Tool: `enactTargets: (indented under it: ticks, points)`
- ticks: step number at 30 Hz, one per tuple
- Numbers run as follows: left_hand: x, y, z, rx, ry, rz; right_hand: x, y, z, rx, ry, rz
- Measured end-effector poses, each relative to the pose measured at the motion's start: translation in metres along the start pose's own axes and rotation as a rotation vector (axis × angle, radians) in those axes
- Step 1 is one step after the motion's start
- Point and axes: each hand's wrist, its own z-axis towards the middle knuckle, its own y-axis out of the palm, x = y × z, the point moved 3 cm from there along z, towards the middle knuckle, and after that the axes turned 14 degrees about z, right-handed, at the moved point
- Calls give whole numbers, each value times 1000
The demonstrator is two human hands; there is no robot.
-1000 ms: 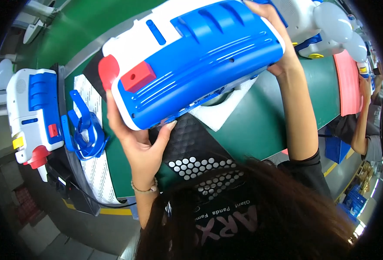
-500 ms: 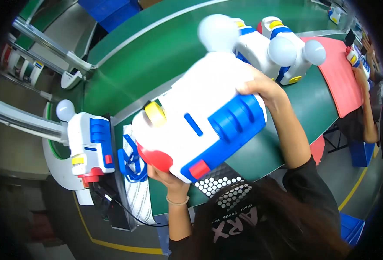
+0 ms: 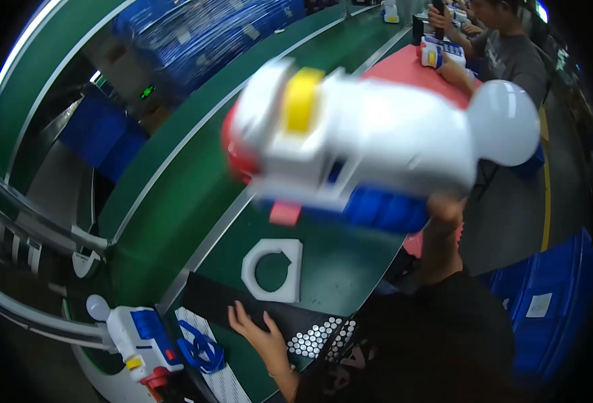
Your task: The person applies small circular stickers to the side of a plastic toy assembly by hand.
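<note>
My right hand [image 3: 448,213] grips a large white plastic toy [image 3: 390,127] with blue, yellow and red parts, near the end that carries a pale globe [image 3: 508,124]. The toy is lifted above the bench, lying nearly level, and it is smeared by motion. Part of my right hand is hidden behind it. Down on the bench, my left hand [image 3: 259,339] rests with its fingers spread on a black sheet [image 3: 209,295]. Beside those fingers are several round white dots [image 3: 310,336]. Just beyond the sheet lies a white foam block [image 3: 295,282] with a round hole.
A similar toy [image 3: 138,339] is at the lower left, next to blue looped parts [image 3: 202,356] on a striped strip. A green conveyor [image 3: 169,208] runs along the far side. Blue bins [image 3: 545,302] stand at the right. A person [image 3: 511,54] handles another toy by a red mat.
My left hand has let go of the toy and come down to the black sheet. The right hand has carried the toy up and right, turning it. The view has shifted, and the foam block now shows.
</note>
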Motion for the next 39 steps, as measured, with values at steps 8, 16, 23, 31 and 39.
enactTargets:
  ticks: [8, 16, 23, 31, 39]
  points:
    - [-6, 19, -25, -236, 171, 368, 45, -68, 121, 140, -582, -647]
    - [-9, 15, -25, -198, 169, 328, 165, -193, 171, 238, -530, -1106]
    - [-9, 16, -24, -144, 163, 300, 193, -266, 177, 235, -261, -1418]
    - [-30, -47, -30, 413, 52, 403, 127, -261, 159, -680, 587, -1602]
    - [-166, -192, -1, 674, -647, 96, 73, 87, -16, -1573, 640, -667]
